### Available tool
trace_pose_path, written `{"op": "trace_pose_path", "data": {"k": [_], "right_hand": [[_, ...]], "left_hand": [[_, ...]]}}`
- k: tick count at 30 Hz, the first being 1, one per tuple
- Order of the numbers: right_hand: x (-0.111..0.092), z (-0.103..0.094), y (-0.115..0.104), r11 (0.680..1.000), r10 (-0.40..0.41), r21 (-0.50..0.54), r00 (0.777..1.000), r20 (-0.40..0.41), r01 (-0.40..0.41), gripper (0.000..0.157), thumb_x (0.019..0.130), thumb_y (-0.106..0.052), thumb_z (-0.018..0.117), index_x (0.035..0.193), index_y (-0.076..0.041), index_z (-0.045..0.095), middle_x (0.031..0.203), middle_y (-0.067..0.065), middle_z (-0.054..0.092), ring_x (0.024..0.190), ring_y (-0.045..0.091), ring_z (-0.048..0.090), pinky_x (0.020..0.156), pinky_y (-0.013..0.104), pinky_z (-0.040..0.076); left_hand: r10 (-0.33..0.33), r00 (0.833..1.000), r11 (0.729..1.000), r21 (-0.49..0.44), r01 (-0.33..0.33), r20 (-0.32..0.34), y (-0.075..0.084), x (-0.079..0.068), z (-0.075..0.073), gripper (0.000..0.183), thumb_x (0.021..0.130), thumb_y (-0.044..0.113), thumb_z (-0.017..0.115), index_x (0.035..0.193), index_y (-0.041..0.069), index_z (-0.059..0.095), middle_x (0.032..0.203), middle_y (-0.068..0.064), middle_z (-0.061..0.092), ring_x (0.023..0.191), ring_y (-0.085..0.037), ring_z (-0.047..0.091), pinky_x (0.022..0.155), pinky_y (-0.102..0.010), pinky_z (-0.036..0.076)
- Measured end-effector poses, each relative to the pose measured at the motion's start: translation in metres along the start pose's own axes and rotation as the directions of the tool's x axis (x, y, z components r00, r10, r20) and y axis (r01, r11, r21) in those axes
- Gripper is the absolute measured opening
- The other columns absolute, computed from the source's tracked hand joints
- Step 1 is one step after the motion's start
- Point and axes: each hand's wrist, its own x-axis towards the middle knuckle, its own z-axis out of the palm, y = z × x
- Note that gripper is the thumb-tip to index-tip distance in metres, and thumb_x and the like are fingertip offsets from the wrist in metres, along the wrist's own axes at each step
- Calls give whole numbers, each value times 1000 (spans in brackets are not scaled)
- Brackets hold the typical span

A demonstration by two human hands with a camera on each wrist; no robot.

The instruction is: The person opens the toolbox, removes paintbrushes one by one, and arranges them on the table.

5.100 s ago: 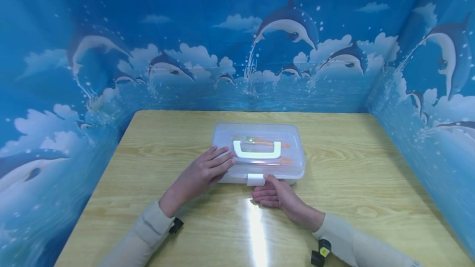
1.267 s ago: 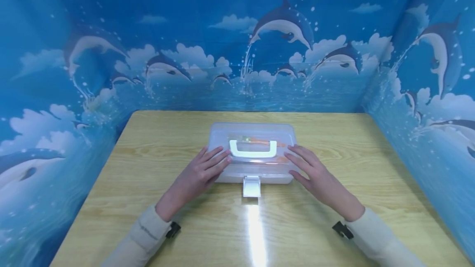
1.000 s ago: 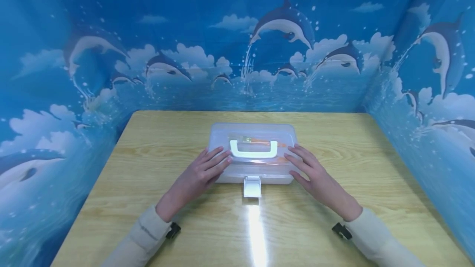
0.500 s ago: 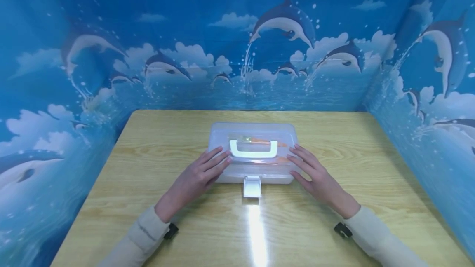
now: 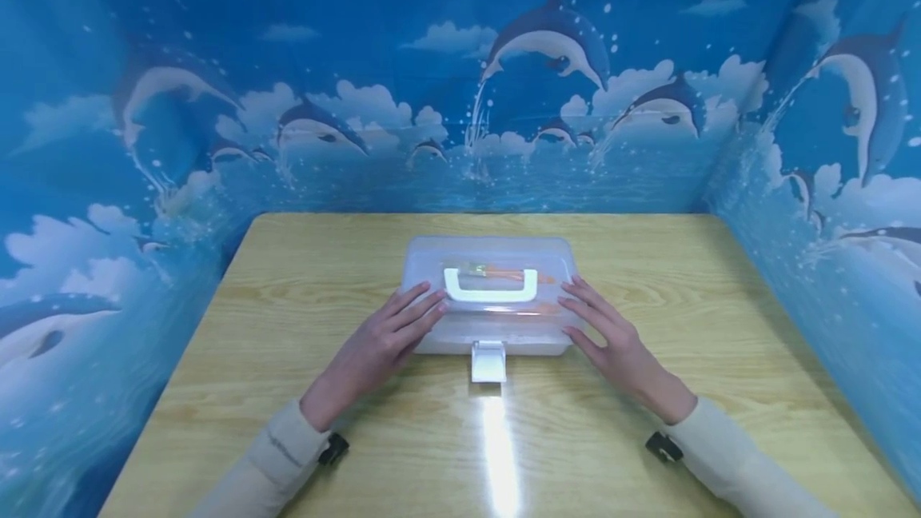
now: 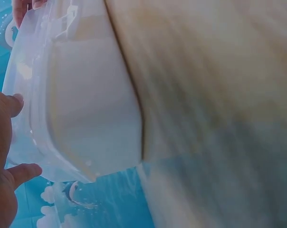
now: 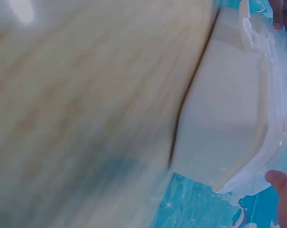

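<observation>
A clear plastic storage box (image 5: pixel 460 328) with a lid sits on the table, its white body seen from the side in both wrist views. On the lid lies a white handle (image 5: pixel 491 295), and the front latch (image 5: pixel 488 362) is flipped out and down. Through the lid show brushes with orange handles (image 5: pixel 506 272). My left hand (image 5: pixel 377 342) rests with spread, fairly straight fingers on the lid's left side. On the right side, my right hand (image 5: pixel 622 346) touches the lid likewise, its thumb (image 7: pixel 275 178) near the lid's edge in the right wrist view.
The wood-grain table (image 5: pixel 324 262) carries the box near its middle. A blue curtain (image 5: pixel 403 62) printed with dolphins encloses the back and sides. A bright light reflection (image 5: pixel 498 454) lies on the table before the latch.
About five seconds ago my right hand was at the raised latch; now the latch hangs down and that hand is on the lid's right side. Over the last second, both hands have barely moved.
</observation>
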Motion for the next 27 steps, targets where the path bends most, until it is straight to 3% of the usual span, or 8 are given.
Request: {"op": "trace_pose_path", "data": {"k": [9, 13, 21, 27], "right_hand": [[8, -5, 0, 998, -4, 60, 999, 50, 1, 58, 97, -37, 68, 132, 8, 61, 139, 32, 56, 147, 38, 39, 120, 29, 35], [10, -8, 1, 998, -29, 51, 996, 79, 25, 56, 99, -36, 64, 133, 9, 60, 139, 31, 55, 148, 38, 37, 119, 27, 36], [15, -18, 2, 998, -62, -3, 987, 150, 63, 57, 102, -36, 59, 138, 7, 57, 143, 26, 54, 147, 38, 38, 118, 24, 36], [24, -23, 4, 992, -107, -50, 983, 152, 116, 56, 102, -35, 59, 137, 9, 56, 141, 27, 56, 144, 39, 43, 118, 25, 37]], "left_hand": [[2, 1000, 1000, -15, -2, -2, -2, 9, -8, 70, 80, -6, 81, 144, 3, 55, 152, -12, 53, 141, -35, 48, 116, -48, 43], [-3, 1000, 1000, -10, 3, 1, -2, 10, -9, 72, 79, -5, 82, 144, 3, 55, 152, -12, 53, 140, -35, 49, 113, -49, 46], [-50, 999, 998, -46, 51, 20, 0, 13, -12, 67, 85, -1, 78, 147, 5, 53, 155, -12, 50, 145, -33, 44, 120, -45, 40], [-54, 999, 998, -31, 54, 6, -1, 16, -15, 67, 84, 5, 82, 145, 7, 56, 156, -12, 49, 145, -32, 44, 118, -56, 39]]}}
